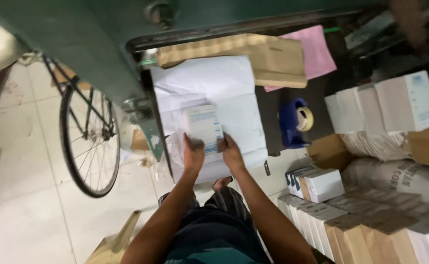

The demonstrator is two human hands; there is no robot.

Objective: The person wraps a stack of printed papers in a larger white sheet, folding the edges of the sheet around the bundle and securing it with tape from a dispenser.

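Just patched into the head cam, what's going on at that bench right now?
A person stands at a work surface covered with large white paper sheets. Both hands hold a small white and blue box on the paper: the left hand at its near left corner, the right hand at its near right corner. A blue tape dispenser sits to the right, with stacks of white boxes beyond it. A bicycle wheel stands on the left.

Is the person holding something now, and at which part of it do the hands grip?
Yes: a small white rectangular box with blue print. The left hand grips its near left edge, the right hand its near right corner.
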